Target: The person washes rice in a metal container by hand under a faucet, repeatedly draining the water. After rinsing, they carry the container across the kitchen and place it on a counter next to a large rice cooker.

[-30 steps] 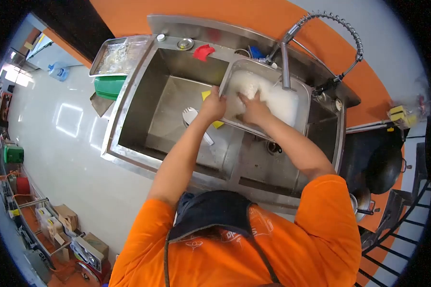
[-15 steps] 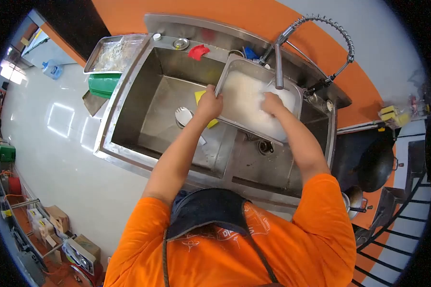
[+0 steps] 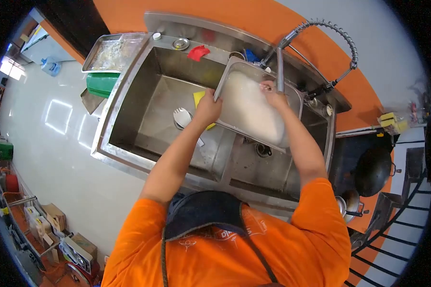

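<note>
My left hand [image 3: 208,108] is closed around the near left rim of a deep rectangular metal pan [image 3: 228,91], which rests tilted over the right part of the sink. In the pan lies a white, rice-like mass [image 3: 254,107] in what looks like cloudy water. Over the pan's far right side is my right hand [image 3: 276,97], fingers loosely curled and slightly apart, with nothing visible in them. Just beyond it hangs the metal faucet spout [image 3: 280,71]. Beside my left wrist, a yellow sponge [image 3: 199,98] and a white slotted utensil [image 3: 182,117] lie in the left basin.
The left basin [image 3: 151,115] is to my left, and a drain [image 3: 263,150] shows under the pan. A red cloth [image 3: 198,53] lies on the back ledge. A metal tray [image 3: 115,53] sits above a green bin [image 3: 103,84]. A dark wok [image 3: 373,172] stands at right.
My right hand has lifted from the white mass and moved away from me toward the spout, its fingers now turned up. The white mass has spread differently. My left hand stays on the rim.
</note>
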`<state>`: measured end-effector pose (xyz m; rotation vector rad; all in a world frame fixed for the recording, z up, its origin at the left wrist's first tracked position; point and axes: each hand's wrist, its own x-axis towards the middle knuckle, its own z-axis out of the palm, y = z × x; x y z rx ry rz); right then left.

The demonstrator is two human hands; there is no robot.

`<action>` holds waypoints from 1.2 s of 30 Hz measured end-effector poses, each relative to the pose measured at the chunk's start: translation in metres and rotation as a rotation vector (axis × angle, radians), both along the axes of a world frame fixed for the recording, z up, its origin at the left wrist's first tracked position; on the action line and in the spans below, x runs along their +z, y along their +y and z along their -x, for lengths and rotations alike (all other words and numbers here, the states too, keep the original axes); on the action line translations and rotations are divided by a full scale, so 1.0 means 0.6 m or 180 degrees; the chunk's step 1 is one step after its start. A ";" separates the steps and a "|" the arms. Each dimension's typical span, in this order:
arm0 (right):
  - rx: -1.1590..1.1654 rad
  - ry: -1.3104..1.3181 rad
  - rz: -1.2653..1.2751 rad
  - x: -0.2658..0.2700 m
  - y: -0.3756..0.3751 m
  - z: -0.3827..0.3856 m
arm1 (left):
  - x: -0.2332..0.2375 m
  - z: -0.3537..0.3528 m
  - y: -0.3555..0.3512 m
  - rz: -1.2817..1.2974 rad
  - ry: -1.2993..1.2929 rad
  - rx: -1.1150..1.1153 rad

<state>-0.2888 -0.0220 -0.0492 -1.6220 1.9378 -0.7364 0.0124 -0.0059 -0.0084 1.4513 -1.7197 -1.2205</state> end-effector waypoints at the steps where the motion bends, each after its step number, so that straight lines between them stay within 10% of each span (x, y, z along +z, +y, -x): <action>1: -0.0228 -0.0218 -0.0117 -0.012 -0.010 0.006 | 0.005 -0.001 0.002 -0.0092 0.0078 0.0003; 8: -0.0666 0.0493 -0.1179 0.031 -0.040 -0.066 | -0.055 0.012 -0.002 0.0033 -0.0019 0.0041; 10: 0.0386 0.0158 0.0370 -0.090 -0.064 0.026 | -0.028 0.007 0.003 -0.0063 0.0053 0.0177; 16: 0.0522 0.0301 0.0606 -0.088 -0.054 0.042 | -0.005 0.009 0.007 0.0084 0.0269 0.0326; 20: -0.0310 -0.2511 -0.0207 0.045 0.014 -0.057 | -0.006 0.006 0.010 0.0071 0.0200 0.0290; 27: -0.0579 -0.2884 -0.1241 0.032 -0.023 0.002 | -0.024 0.012 0.001 0.0077 0.0143 0.0235; 31: 0.0577 0.0271 0.0667 -0.005 -0.031 -0.019 | -0.019 0.012 0.003 0.0044 0.0092 0.0266; 36: 0.1276 0.1357 0.1198 0.072 0.039 -0.116 | -0.012 0.009 0.004 0.0008 0.0082 0.0221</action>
